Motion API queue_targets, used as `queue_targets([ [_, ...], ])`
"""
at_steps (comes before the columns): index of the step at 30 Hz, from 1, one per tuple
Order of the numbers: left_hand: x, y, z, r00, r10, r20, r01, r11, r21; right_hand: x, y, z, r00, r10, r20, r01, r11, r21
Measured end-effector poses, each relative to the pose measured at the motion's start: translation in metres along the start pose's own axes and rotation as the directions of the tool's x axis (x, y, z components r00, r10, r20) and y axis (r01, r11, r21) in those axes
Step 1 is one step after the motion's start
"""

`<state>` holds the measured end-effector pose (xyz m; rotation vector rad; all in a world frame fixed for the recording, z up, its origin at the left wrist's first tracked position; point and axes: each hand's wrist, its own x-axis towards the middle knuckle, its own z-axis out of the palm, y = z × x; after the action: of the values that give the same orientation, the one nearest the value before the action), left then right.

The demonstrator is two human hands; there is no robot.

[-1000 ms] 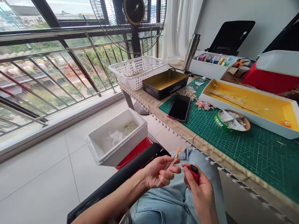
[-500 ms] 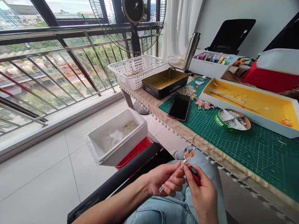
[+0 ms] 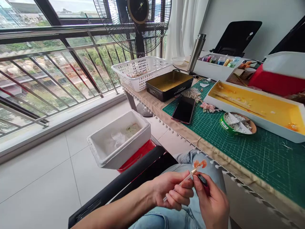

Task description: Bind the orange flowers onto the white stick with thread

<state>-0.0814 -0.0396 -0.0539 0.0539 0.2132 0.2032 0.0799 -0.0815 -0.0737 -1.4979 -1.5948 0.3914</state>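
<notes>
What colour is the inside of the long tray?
The tray is yellow inside, white outside; best seen in the head view.

I've got a fringed table (image 3: 149, 106) under a green cutting mat (image 3: 264, 159), with a black smartphone (image 3: 183, 109), a round pearl tin (image 3: 234, 123) and a yellow-lined white tray (image 3: 278, 131) on it

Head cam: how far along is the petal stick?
Done: a pink petal cluster lies on the green cutting mat. In hand: left hand holds a clear stick tipped with orange petals; right hand holds a red lighter beside it. Left: pearls sit in a divided tin.
</notes>
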Motion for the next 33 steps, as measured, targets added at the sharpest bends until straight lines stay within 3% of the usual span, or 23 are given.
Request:
queue_targets([
  [4, 0.000, -0.003, 0.001, 1.000, 0.013, 0.025, -0.014, 1.000, 0.016, -0.001, 0.004, -0.002, 0.989, -0.140, -0.052, 0.129, 0.976, -0.177],
  [11, 0.001, -0.004, 0.007, 0.999, -0.007, 0.034, 0.005, 0.998, 0.057, -0.003, 0.000, -0.003, 0.986, -0.156, -0.065, 0.137, 0.964, -0.229],
  [13, 0.003, -0.005, 0.007, 0.999, -0.003, 0.037, 0.001, 0.999, 0.055, -0.003, -0.002, -0.003, 0.991, -0.111, -0.071, 0.095, 0.975, -0.199],
  [19, 0.003, -0.007, 0.005, 0.998, 0.031, 0.052, -0.035, 0.997, 0.073, -0.008, -0.010, 0.002, 0.976, 0.181, -0.118, -0.186, 0.982, -0.036],
  [28, 0.001, -0.008, 0.014, 1.000, -0.001, 0.023, -0.002, 0.993, 0.117, -0.014, -0.006, 0.003, 0.970, 0.184, -0.160, -0.206, 0.970, -0.131],
  [33, 0.003, -0.009, 0.013, 0.998, 0.058, -0.019, -0.053, 0.977, 0.205, -0.011, -0.009, 0.005, 0.951, 0.269, -0.150, -0.267, 0.963, 0.034],
])
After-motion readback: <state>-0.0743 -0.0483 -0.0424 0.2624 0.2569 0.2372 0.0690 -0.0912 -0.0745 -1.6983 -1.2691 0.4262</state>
